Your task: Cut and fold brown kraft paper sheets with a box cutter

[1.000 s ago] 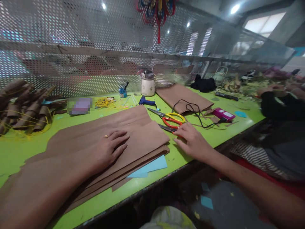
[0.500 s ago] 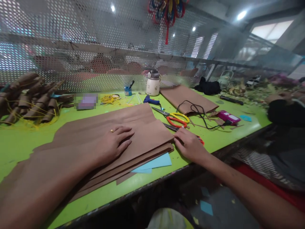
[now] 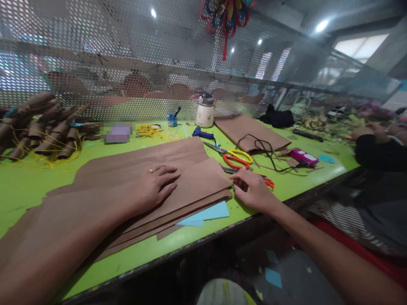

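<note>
My left hand (image 3: 159, 184), with a ring on one finger, lies flat on a stack of brown paper sheets (image 3: 197, 180). At the stack's right corner is my right hand (image 3: 252, 189); its index fingertip touches the paper edge, and a gap shows between that finger and the thumb. Scissors with one yellow and one red handle (image 3: 237, 160) lie just beyond the right hand. A second pair with red-orange handles (image 3: 269, 182) is partly hidden behind this hand. Light blue paper pieces (image 3: 213, 212) stick out from under the stack's near edge.
Behind the stack are a blue glue gun (image 3: 203, 134), a white bottle (image 3: 205, 113), a small blue jar (image 3: 172, 120) and folded brown paper (image 3: 254, 131). A black cord runs to a purple box (image 3: 304, 156). Brown paper rolls (image 3: 47, 127) lie left. Another person's dark sleeve (image 3: 378, 146) is at right.
My right thumb and index finger have parted slightly at the paper corner. My left hand stays flat on the stack. The other person's hand and sleeve have shifted at the right.
</note>
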The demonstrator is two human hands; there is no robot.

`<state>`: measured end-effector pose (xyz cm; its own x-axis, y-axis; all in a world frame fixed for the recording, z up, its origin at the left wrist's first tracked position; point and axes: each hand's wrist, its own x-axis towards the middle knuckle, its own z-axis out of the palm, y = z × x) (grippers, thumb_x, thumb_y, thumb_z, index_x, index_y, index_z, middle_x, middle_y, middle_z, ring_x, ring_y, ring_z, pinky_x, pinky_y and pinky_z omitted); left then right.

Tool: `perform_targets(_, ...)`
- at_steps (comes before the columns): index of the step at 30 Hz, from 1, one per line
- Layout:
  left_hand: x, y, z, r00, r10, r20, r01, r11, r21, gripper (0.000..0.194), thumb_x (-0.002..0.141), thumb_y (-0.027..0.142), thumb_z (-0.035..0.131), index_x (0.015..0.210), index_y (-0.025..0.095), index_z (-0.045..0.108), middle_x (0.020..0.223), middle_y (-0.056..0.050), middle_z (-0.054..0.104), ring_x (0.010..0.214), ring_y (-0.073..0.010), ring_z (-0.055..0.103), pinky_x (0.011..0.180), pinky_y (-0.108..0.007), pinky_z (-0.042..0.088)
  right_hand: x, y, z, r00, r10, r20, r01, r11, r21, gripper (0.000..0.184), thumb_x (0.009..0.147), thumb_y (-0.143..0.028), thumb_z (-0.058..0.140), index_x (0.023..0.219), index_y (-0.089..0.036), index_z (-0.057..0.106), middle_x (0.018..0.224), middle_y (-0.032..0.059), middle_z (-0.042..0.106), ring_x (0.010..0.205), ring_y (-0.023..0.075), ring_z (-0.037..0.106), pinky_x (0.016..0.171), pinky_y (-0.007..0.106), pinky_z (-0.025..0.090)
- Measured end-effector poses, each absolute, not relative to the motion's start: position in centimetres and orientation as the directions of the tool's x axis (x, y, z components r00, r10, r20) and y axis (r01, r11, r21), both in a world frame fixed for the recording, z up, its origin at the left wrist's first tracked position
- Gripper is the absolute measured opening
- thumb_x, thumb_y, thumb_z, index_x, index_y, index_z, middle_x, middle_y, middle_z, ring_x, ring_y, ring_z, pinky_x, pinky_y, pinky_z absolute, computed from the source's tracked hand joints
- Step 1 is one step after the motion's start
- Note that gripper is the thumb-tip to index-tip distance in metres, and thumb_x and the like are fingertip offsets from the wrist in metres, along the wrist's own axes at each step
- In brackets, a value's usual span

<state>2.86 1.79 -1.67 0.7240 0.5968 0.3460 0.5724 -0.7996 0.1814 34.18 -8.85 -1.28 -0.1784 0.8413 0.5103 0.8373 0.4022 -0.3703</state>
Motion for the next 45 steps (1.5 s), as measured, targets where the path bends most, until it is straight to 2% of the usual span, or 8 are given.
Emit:
perform_targets(3,3.0,1.6,-1.4,0.721,0.607,0.334,0.588,-0.791,0.169,0.045,0.096,0.043,0.038,0.122,0.019,0.065,0.128,-0.01,0.062,0.119,-0.0252,0.052,0.105,-0.043,0.037,34.1,-8.9,-1.1,-0.185,0.862,0.473,0.792,0.415,-0.447,0.027,0.072,-0.008,0.057,0.096,-0.017,0.061,0.08,0.0032,0.062,0.069,0.0166,0.057,0.068,0.029,0.047)
perform_targets(6,3.0,1.5,-1.3,0.723,0.609,0.325,0.593,-0.789,0.159,0.045,0.096,0.042,0.037,0.123,0.017,0.065,0.129,-0.01,0.061,0.12,-0.0258,0.051,0.105,-0.043,0.037,34.1,-8.8,-1.3,-0.145,0.874,0.463,0.778,0.39,-0.493,0.016,0.076,-0.015,0.062,0.092,-0.018,0.062,0.077,0.0023,0.064,0.068,0.0165,0.058,0.065,0.029,0.047)
perform_targets(9,2.8,1.6,-1.4,0.732,0.601,0.322,0.589,-0.795,0.145,0.046,0.097,0.041,0.037,0.123,0.015,0.064,0.129,-0.011,0.061,0.12,-0.0257,0.051,0.105,-0.043,0.037,34.3,-8.5,-1.8,-0.101,0.865,0.491,0.8,0.365,-0.477,0.001,0.08,-0.019,0.063,0.08,-0.019,0.063,0.069,0.001,0.064,0.065,0.0166,0.059,0.062,0.028,0.045)
perform_targets(20,2.9,1.7,-1.6,0.738,0.588,0.33,0.581,-0.803,0.131,0.046,0.097,0.043,0.037,0.123,0.016,0.064,0.129,-0.011,0.061,0.121,-0.0261,0.052,0.104,-0.044,0.039,34.2,-8.4,-2.1,-0.156,0.783,0.602,0.833,0.432,-0.346,0.009,0.082,-0.015,0.056,0.078,-0.017,0.064,0.071,0.0038,0.067,0.066,0.0174,0.062,0.065,0.028,0.045)
perform_targets(29,2.9,1.9,-1.6,0.736,0.594,0.325,0.582,-0.8,0.145,0.045,0.097,0.042,0.037,0.123,0.018,0.064,0.13,-0.01,0.061,0.123,-0.0258,0.051,0.106,-0.044,0.037,34.4,-7.9,-2.1,-0.024,0.82,0.572,0.846,0.322,-0.426,0.008,0.073,-0.012,0.052,0.069,-0.019,0.055,0.058,-0.0017,0.055,0.053,0.0132,0.049,0.055,0.026,0.036)
perform_targets(39,2.8,2.1,-1.5,0.747,0.571,0.34,0.569,-0.814,0.118,0.046,0.096,0.045,0.037,0.122,0.018,0.065,0.127,-0.009,0.063,0.122,-0.0255,0.051,0.105,-0.043,0.039,34.5,-8.3,-2.2,-0.002,0.838,0.545,0.784,0.34,-0.52,0.013,0.073,-0.013,0.056,0.081,-0.018,0.065,0.066,-0.0003,0.065,0.054,0.0124,0.055,0.053,0.024,0.043)
perform_targets(42,2.8,2.1,-1.5,0.752,0.565,0.339,0.562,-0.819,0.119,0.046,0.097,0.043,0.037,0.122,0.017,0.065,0.127,-0.009,0.063,0.122,-0.0255,0.051,0.106,-0.044,0.038,34.5,-8.4,-2.1,-0.044,0.846,0.531,0.803,0.346,-0.486,0.003,0.075,-0.016,0.062,0.075,-0.018,0.064,0.067,0.0009,0.062,0.058,0.0139,0.057,0.056,0.025,0.044)
perform_targets(45,2.9,2.0,-1.5,0.746,0.576,0.334,0.571,-0.812,0.125,0.046,0.097,0.042,0.036,0.122,0.016,0.065,0.128,-0.01,0.062,0.122,-0.0252,0.051,0.105,-0.044,0.039,34.5,-8.6,-2.1,-0.105,0.821,0.561,0.826,0.386,-0.41,0.009,0.081,-0.018,0.062,0.073,-0.018,0.063,0.071,0.0025,0.062,0.066,0.016,0.059,0.064,0.028,0.046)
